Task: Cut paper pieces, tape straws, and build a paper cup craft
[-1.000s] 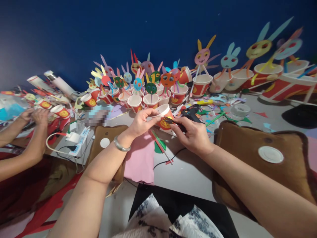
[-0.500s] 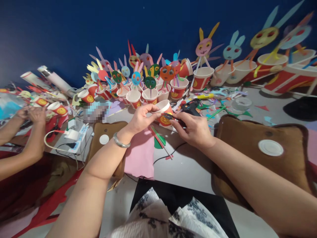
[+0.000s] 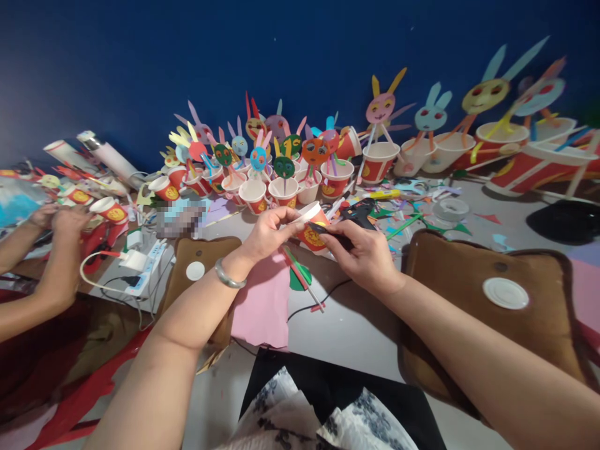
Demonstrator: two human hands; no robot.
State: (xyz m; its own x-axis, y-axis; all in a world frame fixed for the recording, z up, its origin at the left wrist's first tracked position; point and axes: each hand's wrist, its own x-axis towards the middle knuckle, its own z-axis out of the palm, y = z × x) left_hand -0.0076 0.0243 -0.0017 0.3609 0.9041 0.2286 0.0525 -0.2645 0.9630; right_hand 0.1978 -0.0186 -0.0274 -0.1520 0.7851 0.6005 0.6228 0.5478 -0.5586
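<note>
Head view: hands (image 3: 269,232) around cup (image 3: 313,226)

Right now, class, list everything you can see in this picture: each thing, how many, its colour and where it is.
paper cup: one, red and white, held between both hands
dark tool: one, black, in right hand against the cup
bunny cups: many, multicoloured, rows along the blue wall
pink sheet: one, on the table under the left wrist
brown cushions: two, left and right of the hands
power strip: one, white, table's left edge
another person's hands: two, far left
left hand
right hand
</note>
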